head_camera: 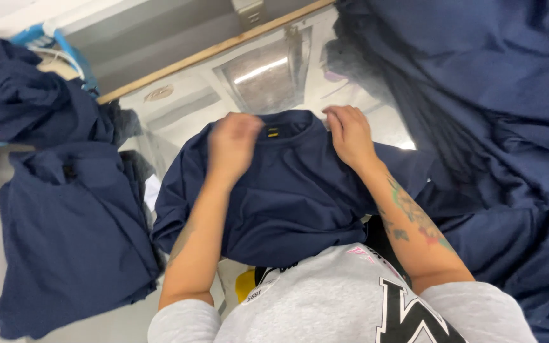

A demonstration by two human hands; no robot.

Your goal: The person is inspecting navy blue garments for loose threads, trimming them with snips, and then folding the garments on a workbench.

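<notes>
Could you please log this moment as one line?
left hand: on navy cotton T-shirt collar | right hand: grips collar | glossy table | folded navy stack left

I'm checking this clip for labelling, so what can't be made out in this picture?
- Left hand: motion-blurred in the head view, so its fingers' grip on the navy shirt is unclear.
- Shirt's collar tag: too small to make out.
- Shirt's lower hem: hidden by the person's grey top.
- Navy pile: cut off by the right edge.
</notes>
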